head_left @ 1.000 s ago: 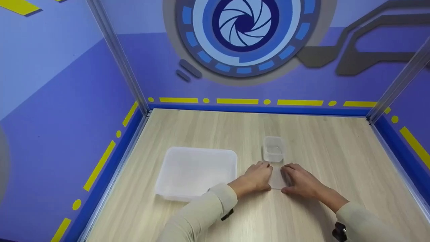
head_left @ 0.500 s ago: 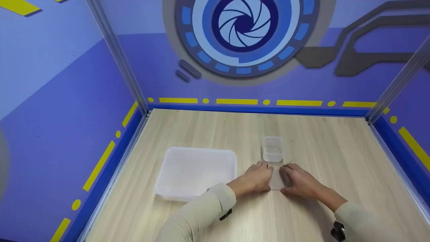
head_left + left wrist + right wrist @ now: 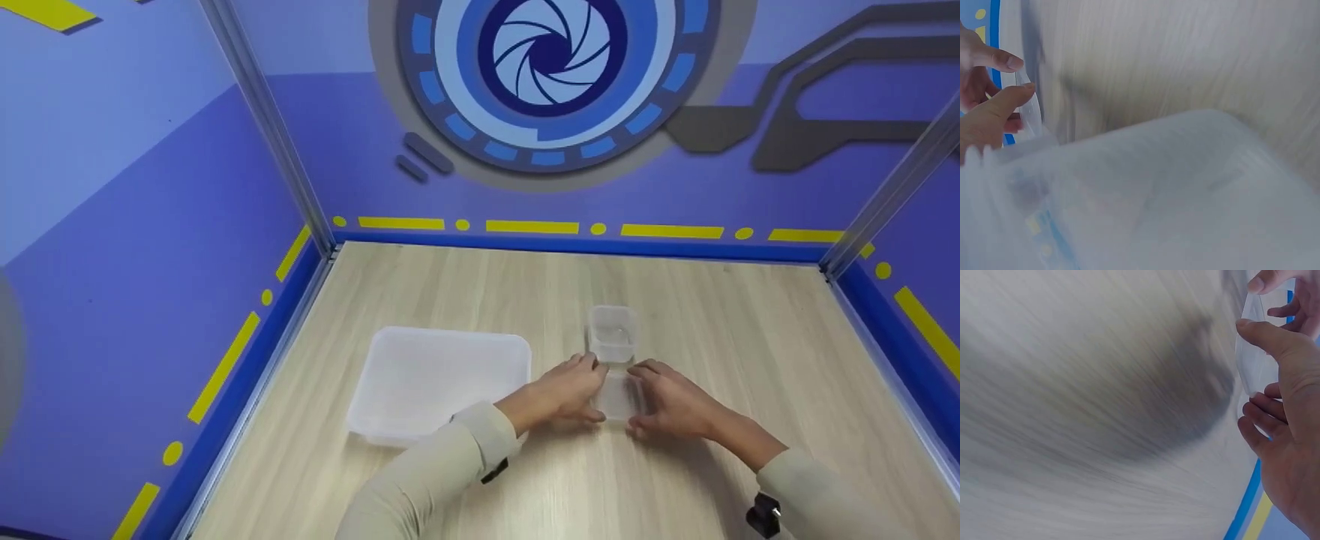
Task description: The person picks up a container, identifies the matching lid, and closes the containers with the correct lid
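Observation:
In the head view, a small clear rectangular plastic piece (image 3: 619,397), flat and lid-like, lies between my two hands. My left hand (image 3: 566,386) holds its left side, thumb at the near corner and fingers toward the far one. Mirroring that, my right hand (image 3: 675,401) grips the right side between thumb and bent fingers. The right wrist view shows the piece (image 3: 1251,354) nearly edge-on, both thumbs at its near edge. Just beyond my fingertips stands a small clear open container (image 3: 613,334), upright on the wooden table (image 3: 480,285).
A large translucent white plastic box (image 3: 442,382) stands on the left, close beside my left forearm. It fills the lower part of the left wrist view. Blue printed panels (image 3: 525,202) wall in the back and both sides of the table.
The left hand has shifted slightly and its wrist has moved a little left. More of the clear piece shows between the hands. The small container and the large box stay put.

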The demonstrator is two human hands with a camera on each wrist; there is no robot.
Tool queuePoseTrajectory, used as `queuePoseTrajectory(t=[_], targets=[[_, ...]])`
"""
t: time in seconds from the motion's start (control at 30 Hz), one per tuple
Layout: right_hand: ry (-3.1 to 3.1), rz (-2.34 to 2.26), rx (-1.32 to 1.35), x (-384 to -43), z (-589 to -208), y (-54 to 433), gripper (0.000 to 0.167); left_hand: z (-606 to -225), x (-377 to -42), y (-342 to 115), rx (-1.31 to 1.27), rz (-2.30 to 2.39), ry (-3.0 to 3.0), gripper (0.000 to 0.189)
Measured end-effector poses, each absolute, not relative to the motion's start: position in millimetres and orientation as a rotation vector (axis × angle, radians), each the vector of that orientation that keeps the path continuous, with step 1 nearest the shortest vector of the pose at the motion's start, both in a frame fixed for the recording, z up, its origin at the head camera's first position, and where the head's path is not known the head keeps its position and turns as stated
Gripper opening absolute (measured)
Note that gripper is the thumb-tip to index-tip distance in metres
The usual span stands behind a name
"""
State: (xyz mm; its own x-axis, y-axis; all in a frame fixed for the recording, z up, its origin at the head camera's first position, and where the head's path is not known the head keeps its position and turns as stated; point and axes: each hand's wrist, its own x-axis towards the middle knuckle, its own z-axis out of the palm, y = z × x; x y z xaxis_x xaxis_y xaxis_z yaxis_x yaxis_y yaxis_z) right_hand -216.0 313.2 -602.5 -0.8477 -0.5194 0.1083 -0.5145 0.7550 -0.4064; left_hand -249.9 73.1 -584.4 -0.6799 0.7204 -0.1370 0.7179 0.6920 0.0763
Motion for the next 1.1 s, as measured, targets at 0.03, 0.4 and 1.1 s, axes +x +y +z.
queuePoseTrajectory(t=[0.03,0.4,1.1], targets=[[2.934,-0.679,-0.874,-216.2,-601.4,313.8,0.079,-583.2,-250.6,72.3,1.176,0.041,2.738,0.084],[2.934,-0.775,-0.801,-211.4,-583.9,313.6,0.077,-564.4,-256.6,56.3,1.276,0.265,2.685,0.082],[2.87,-1.186,-0.7,-222.6,-555.5,318.4,0.068,-555.3,-272.1,31.2,1.317,0.843,2.671,0.053]])
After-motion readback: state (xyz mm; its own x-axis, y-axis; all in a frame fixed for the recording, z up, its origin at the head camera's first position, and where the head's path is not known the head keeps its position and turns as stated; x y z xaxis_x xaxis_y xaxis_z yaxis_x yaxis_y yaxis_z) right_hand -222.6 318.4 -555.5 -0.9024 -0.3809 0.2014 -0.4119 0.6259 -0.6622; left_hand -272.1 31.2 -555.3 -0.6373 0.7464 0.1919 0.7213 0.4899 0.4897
